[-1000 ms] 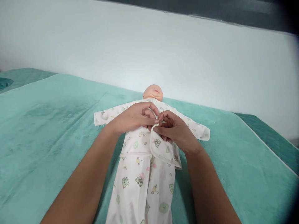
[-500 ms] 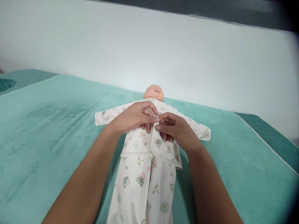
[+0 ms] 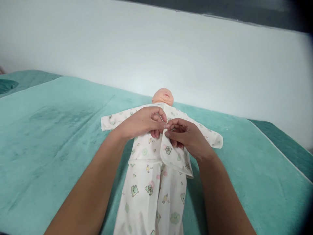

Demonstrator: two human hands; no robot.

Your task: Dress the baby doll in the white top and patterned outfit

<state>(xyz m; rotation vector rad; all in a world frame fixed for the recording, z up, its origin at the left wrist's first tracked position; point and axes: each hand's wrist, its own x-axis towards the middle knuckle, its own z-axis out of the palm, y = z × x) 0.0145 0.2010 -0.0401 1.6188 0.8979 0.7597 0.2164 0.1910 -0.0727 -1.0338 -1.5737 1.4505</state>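
Observation:
A baby doll lies on its back, dressed in a white baby shirt printed with small green and pink figures. White pants of the same print cover its legs. At the chest, my left hand pinches the shirt's front edge between thumb and fingers. Close beside it, my right hand grips the same opening, the edge of the overlapping flap. The flap's lower corner hangs loose over the doll's belly. Any fastener between my fingertips is hidden.
A teal plush cover spreads under the doll. Behind it rises a white wall with a dark band along the top. A darker green cloth shows at the right, and a dark green item lies at the far left.
Both hands keep their hold on the shirt front with hardly any finger movement. The whole scene sits slightly farther right in view.

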